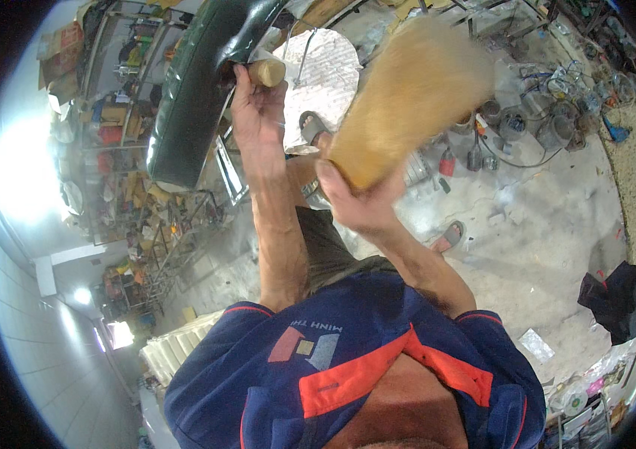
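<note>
At the upper middle, my left hand (258, 116) is closed around a short round pale wooden piece (268, 72), held against the side of a long dark green padded piece (187, 123) with a glossy cover. To its right, my right hand (363, 196) grips the near end of a broad, flat, light yellow-brown wooden piece (408, 97), raised and smeared by motion. The far end of that piece is too blurred to make out clearly.
A white rounded sheet (322, 60) lies beyond my hands. Cluttered shelves (108, 112) stand at left. Cans, hoses and containers (527, 127) crowd the floor (512, 224) at right, a dark cloth (617, 299) lower right. My sandalled feet (449, 238) are below.
</note>
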`<state>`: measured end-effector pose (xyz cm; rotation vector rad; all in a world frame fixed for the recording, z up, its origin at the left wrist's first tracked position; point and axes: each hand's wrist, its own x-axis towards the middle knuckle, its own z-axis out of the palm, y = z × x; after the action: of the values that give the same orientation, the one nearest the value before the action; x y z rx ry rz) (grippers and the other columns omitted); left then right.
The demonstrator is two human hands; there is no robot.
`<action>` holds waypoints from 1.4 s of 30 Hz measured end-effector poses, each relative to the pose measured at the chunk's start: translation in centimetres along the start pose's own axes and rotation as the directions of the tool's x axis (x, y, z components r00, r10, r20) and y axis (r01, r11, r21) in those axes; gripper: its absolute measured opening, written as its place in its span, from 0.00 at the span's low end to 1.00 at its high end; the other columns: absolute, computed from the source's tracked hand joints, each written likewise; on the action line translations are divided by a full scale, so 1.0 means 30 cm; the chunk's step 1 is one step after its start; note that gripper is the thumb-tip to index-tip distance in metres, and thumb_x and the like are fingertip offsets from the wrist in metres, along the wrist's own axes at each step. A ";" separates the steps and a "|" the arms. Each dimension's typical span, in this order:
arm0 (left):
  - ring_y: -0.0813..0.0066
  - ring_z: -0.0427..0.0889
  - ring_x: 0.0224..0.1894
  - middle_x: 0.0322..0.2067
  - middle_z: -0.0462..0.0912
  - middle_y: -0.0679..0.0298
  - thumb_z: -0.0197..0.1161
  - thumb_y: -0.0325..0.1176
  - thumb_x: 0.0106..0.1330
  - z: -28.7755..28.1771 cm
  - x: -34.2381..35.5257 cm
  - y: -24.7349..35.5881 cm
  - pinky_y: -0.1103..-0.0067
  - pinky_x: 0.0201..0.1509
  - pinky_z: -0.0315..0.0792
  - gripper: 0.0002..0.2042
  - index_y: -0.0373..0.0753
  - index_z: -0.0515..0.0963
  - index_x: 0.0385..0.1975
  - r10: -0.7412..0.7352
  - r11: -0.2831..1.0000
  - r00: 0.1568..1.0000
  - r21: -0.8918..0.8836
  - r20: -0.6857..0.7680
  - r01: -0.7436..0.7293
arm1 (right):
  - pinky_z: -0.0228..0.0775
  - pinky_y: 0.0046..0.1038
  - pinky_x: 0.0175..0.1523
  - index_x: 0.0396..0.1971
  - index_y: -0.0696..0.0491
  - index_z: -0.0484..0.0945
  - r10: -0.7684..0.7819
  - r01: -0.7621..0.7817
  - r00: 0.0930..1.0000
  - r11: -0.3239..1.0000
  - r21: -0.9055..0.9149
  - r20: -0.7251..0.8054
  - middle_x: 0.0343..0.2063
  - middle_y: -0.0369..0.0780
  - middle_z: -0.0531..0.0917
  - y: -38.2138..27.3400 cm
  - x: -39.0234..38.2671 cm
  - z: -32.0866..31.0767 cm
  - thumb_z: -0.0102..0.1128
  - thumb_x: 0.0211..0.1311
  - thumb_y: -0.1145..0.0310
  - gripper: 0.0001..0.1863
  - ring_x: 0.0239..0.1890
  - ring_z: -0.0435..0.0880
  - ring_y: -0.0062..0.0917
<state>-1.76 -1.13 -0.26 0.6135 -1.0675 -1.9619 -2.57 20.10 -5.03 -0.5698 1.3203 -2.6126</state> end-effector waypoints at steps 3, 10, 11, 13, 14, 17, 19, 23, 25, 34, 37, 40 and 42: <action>0.60 0.87 0.55 0.47 0.90 0.54 0.60 0.43 0.82 -0.132 0.082 0.012 0.58 0.65 0.80 0.16 0.33 0.83 0.48 -0.005 0.991 0.999 -0.136 0.038 0.010 | 0.83 0.47 0.47 0.57 0.66 0.65 0.394 -0.182 0.864 0.824 -0.537 0.313 0.37 0.58 0.87 0.087 0.054 0.004 0.80 0.58 0.67 0.36 0.42 0.92 0.51; 0.62 0.88 0.50 0.46 0.89 0.55 0.67 0.40 0.78 -0.012 0.004 -0.015 0.62 0.57 0.84 0.13 0.34 0.83 0.47 0.040 0.999 0.999 -0.034 0.003 -0.040 | 0.84 0.36 0.45 0.56 0.62 0.68 0.068 -0.068 0.998 0.997 0.037 -0.009 0.40 0.49 0.89 -0.119 0.029 -0.048 0.81 0.58 0.67 0.34 0.41 0.92 0.34; 0.60 0.88 0.50 0.46 0.89 0.53 0.65 0.38 0.78 0.015 -0.001 -0.026 0.58 0.59 0.83 0.12 0.34 0.83 0.46 0.032 0.999 0.999 -0.038 -0.043 -0.034 | 0.83 0.35 0.45 0.56 0.61 0.68 0.086 -0.083 0.996 0.993 0.080 -0.028 0.40 0.48 0.89 -0.126 0.031 -0.057 0.82 0.58 0.67 0.34 0.40 0.91 0.31; 0.59 0.88 0.50 0.46 0.89 0.52 0.66 0.37 0.78 -0.016 0.015 -0.025 0.58 0.60 0.84 0.12 0.33 0.83 0.46 0.030 0.998 1.000 -0.061 -0.009 -0.031 | 0.82 0.32 0.43 0.56 0.61 0.68 0.086 -0.084 0.996 0.993 0.082 -0.020 0.39 0.45 0.88 -0.118 0.044 -0.063 0.81 0.59 0.68 0.32 0.39 0.89 0.28; 0.59 0.89 0.50 0.46 0.89 0.51 0.66 0.37 0.78 -0.031 0.022 -0.024 0.58 0.60 0.85 0.12 0.32 0.83 0.46 0.030 0.997 1.000 -0.073 0.009 -0.029 | 0.82 0.32 0.43 0.55 0.61 0.68 0.105 -0.103 0.994 0.990 0.097 -0.025 0.39 0.45 0.88 -0.116 0.044 -0.060 0.80 0.59 0.69 0.32 0.39 0.89 0.28; 0.58 0.89 0.52 0.47 0.89 0.49 0.65 0.36 0.78 0.018 0.007 -0.028 0.58 0.64 0.85 0.13 0.30 0.82 0.46 0.072 0.993 0.996 -0.090 -0.044 -0.076 | 0.82 0.32 0.43 0.55 0.62 0.68 0.135 -0.133 0.991 0.989 0.063 -0.023 0.39 0.46 0.87 -0.094 0.052 -0.070 0.79 0.61 0.70 0.31 0.39 0.89 0.28; 0.58 0.89 0.54 0.48 0.89 0.48 0.64 0.36 0.79 0.022 0.005 -0.030 0.58 0.66 0.84 0.13 0.28 0.82 0.46 0.073 0.995 0.995 -0.069 -0.064 -0.077 | 0.82 0.32 0.43 0.55 0.62 0.68 0.144 -0.144 0.989 0.989 0.022 -0.021 0.39 0.46 0.87 -0.072 0.056 -0.067 0.79 0.61 0.70 0.30 0.39 0.89 0.28; 0.57 0.89 0.54 0.48 0.89 0.48 0.64 0.36 0.79 0.035 -0.001 -0.027 0.57 0.67 0.84 0.14 0.27 0.81 0.47 0.083 0.993 0.989 -0.068 -0.119 -0.092 | 0.82 0.33 0.43 0.55 0.62 0.69 0.176 -0.176 0.984 0.984 -0.003 -0.017 0.39 0.47 0.88 -0.051 0.056 -0.055 0.79 0.61 0.69 0.30 0.40 0.89 0.28; 0.57 0.89 0.54 0.48 0.89 0.48 0.64 0.35 0.79 0.066 -0.028 -0.012 0.57 0.67 0.84 0.13 0.28 0.81 0.47 0.099 0.992 0.990 -0.070 -0.097 -0.106 | 0.82 0.34 0.43 0.54 0.62 0.69 0.143 -0.143 0.990 0.989 -0.048 -0.007 0.38 0.48 0.88 -0.043 0.064 -0.051 0.79 0.61 0.68 0.30 0.40 0.90 0.29; 0.59 0.89 0.54 0.50 0.90 0.52 0.64 0.36 0.79 0.042 0.016 -0.006 0.59 0.65 0.83 0.11 0.32 0.83 0.47 0.049 0.996 0.991 -0.069 -0.126 -0.058 | 0.83 0.38 0.44 0.51 0.63 0.71 0.216 -0.209 0.971 0.975 -0.076 0.101 0.39 0.52 0.88 0.011 0.053 -0.003 0.80 0.59 0.65 0.29 0.39 0.92 0.37; 0.63 0.88 0.53 0.47 0.89 0.57 0.66 0.40 0.78 0.019 0.026 0.002 0.61 0.60 0.84 0.13 0.35 0.83 0.47 -0.019 0.994 0.995 -0.106 -0.096 0.009 | 0.82 0.35 0.47 0.51 0.63 0.72 0.265 -0.198 0.935 0.941 -0.274 0.234 0.41 0.48 0.89 0.005 0.066 -0.002 0.79 0.61 0.68 0.27 0.43 0.90 0.29; 0.64 0.86 0.52 0.45 0.88 0.59 0.67 0.44 0.77 -0.001 0.026 0.007 0.60 0.57 0.83 0.15 0.37 0.83 0.48 -0.023 0.995 0.998 -0.098 -0.055 0.018 | 0.83 0.39 0.46 0.51 0.64 0.72 0.287 -0.163 0.908 0.914 -0.372 0.307 0.39 0.52 0.89 0.026 0.080 0.009 0.80 0.60 0.67 0.28 0.42 0.92 0.36; 0.64 0.86 0.52 0.45 0.88 0.59 0.68 0.45 0.76 0.003 0.021 0.011 0.59 0.57 0.82 0.16 0.36 0.84 0.48 -0.028 0.997 0.997 -0.079 -0.067 0.023 | 0.83 0.40 0.46 0.52 0.64 0.72 0.203 -0.139 0.954 0.952 -0.274 0.222 0.39 0.54 0.89 -0.014 0.075 0.009 0.80 0.59 0.67 0.29 0.42 0.92 0.42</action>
<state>-2.03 -1.71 0.04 0.6496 -0.9414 -1.9807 -4.50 19.46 -3.95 -0.7537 1.5539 -2.1659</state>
